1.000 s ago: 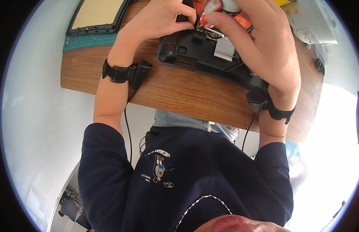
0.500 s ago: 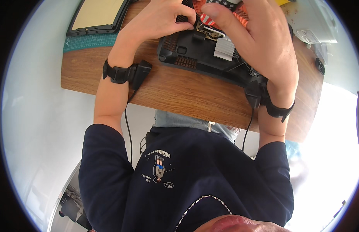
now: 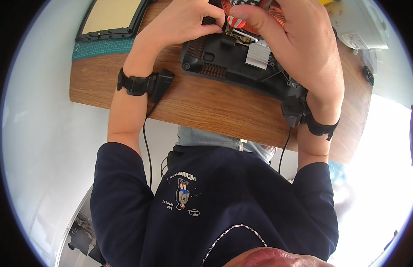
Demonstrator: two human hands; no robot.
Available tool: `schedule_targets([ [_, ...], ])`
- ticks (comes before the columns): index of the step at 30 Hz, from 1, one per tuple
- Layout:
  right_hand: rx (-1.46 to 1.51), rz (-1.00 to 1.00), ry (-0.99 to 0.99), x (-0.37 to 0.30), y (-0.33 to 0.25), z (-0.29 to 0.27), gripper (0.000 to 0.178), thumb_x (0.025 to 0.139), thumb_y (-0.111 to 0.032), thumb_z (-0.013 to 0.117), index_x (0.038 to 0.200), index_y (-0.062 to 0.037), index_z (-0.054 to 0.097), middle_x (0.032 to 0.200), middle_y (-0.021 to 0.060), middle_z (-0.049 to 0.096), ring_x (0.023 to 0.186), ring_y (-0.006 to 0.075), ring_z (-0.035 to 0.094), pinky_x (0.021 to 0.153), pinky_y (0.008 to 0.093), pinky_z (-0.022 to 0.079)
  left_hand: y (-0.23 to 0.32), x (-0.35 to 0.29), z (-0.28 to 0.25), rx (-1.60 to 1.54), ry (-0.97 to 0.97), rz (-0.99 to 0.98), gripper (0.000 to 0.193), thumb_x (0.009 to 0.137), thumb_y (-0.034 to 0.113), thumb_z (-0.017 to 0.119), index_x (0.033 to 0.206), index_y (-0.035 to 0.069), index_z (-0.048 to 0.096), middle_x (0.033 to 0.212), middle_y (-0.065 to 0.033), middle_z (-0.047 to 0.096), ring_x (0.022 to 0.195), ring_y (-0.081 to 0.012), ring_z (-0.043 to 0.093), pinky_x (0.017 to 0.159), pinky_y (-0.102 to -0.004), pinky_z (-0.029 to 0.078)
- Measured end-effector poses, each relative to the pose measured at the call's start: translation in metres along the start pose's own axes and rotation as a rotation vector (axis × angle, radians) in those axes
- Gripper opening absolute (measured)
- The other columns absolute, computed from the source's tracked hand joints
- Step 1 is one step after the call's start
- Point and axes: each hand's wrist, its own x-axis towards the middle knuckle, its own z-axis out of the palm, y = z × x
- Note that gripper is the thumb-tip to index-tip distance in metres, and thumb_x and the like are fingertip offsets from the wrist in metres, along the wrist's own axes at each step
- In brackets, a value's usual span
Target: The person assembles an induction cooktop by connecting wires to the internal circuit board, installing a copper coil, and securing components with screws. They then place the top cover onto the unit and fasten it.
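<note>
At the far edge of the view, a black plastic housing [image 3: 235,66] lies opened on the table. It shows a copper-coloured coil [image 3: 276,16], a finned silver heat sink [image 3: 258,56] and part of a circuit board [image 3: 242,37]. My right hand [image 3: 300,49] is closed over the coil, its thumb along a rounded thing [image 3: 236,21] with red-and-white stripes and white stars on dark. The kind of thing is unclear. My left hand [image 3: 193,22] has thumb and forefinger pinched at the housing's far left part; what lies between them is hidden.
A wooden table [image 3: 180,100] runs below my arms. A green cutting mat [image 3: 102,50] and a black-framed tan panel [image 3: 109,18] lie at the far left. A white box-like thing [image 3: 364,26] stands far right. Black wrist-worn devices [image 3: 146,83] with hanging cables are on both wrists.
The striped and starred thing has turned slightly, and my right thumb has shifted a little to the left. My left hand keeps its pinch in nearly the same place.
</note>
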Motion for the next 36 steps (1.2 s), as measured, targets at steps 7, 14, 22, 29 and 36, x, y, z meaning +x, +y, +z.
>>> schedule_targets([
  [7,0.004,-0.029,-0.001,-0.002,0.002,0.001,0.048,0.087,0.004,0.069,0.133,0.0019,0.058,0.111,0.0176,0.066,0.086,0.0313,0.064,0.075,0.0367,0.054,0.0,-0.001,0.002,-0.043,-0.047,-0.015,0.023,0.08,0.025,0.082,0.1,0.015,0.077,0.134,-0.0207,0.05,0.127,-0.0412,0.044,0.107,-0.054,0.033],
  [14,0.156,0.034,0.065,-0.006,0.005,-0.022,0.043,0.095,-0.011,0.068,0.135,0.0036,0.058,0.112,0.0156,0.067,0.098,0.022,0.066,0.085,0.0329,0.053,0.005,-0.004,-0.005,-0.043,-0.055,0.004,0.015,0.08,0.02,0.082,0.094,0.016,0.076,0.125,-0.0109,0.056,0.126,-0.0337,0.047,0.106,-0.05,0.035],
  [22,0.163,0.029,0.523,-0.007,-0.004,-0.046,0.05,0.103,-0.027,0.065,0.139,0.0049,0.052,0.11,0.0124,0.065,0.102,0.0183,0.063,0.091,0.03,0.052,-0.069,-0.007,-0.034,0.071,0.292,-0.319,0.013,0.092,0.011,0.073,0.101,0.002,0.071,0.101,-0.0085,0.068,0.091,-0.0231,0.066,0.081,-0.0348,0.053],
  [29,-0.237,-0.048,0.752,-0.021,0.008,-0.119,0.044,0.103,-0.022,0.062,0.14,-0.0006,0.053,0.103,0.0096,0.067,0.093,0.0178,0.066,0.081,0.0293,0.056,-0.068,0.022,-0.046,0.132,0.204,-0.38,0.014,0.096,0.017,0.069,0.103,0.006,0.074,0.095,-0.0088,0.067,0.088,-0.0246,0.069,0.081,-0.0357,0.055],
  [36,-0.417,0.567,0.875,-0.06,-0.019,-0.18,0.042,0.094,-0.01,0.067,0.135,-0.0041,0.06,0.089,0.0084,0.068,0.079,0.0169,0.066,0.071,0.0303,0.055,-0.015,0.04,-0.022,-0.018,0.2,-0.298,0.013,0.096,0.013,0.07,0.104,0.003,0.072,0.1,-0.0087,0.069,0.088,-0.0218,0.069,0.081,-0.0319,0.054],
])
